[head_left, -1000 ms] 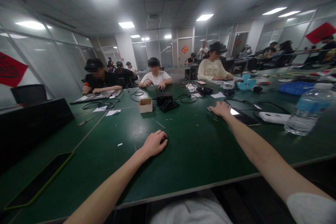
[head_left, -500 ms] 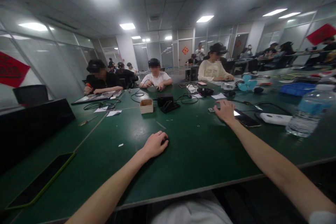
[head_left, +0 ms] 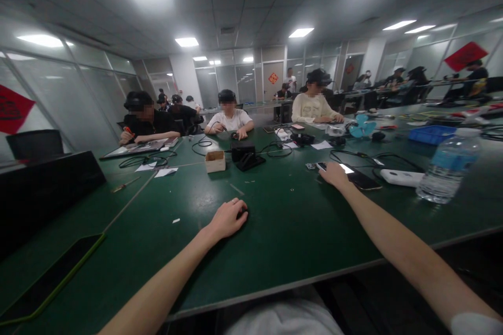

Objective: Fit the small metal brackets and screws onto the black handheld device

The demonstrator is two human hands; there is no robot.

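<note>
My left hand [head_left: 228, 218] rests on the green table [head_left: 275, 251], its fingers curled over a small dark object [head_left: 242, 213] that is mostly hidden beneath them. Farther right, my right hand [head_left: 335, 174] is closed over the left end of a dark phone [head_left: 363, 179] lying flat, with a bright patch on its screen. The fingertips are partly hidden behind the hand. Just left of them lies a small metallic piece [head_left: 310, 166].
Right of the phone are a white device [head_left: 401, 178] and a water bottle [head_left: 448, 170]. A small open box [head_left: 215, 162] and a black stand [head_left: 245, 156] sit mid-table. A green-edged phone [head_left: 53, 277] lies left. Several people sit across the table.
My right hand has lowered and its fingers have closed in over the phone's end. My left hand keeps its curled pose. The whole view has shifted slightly.
</note>
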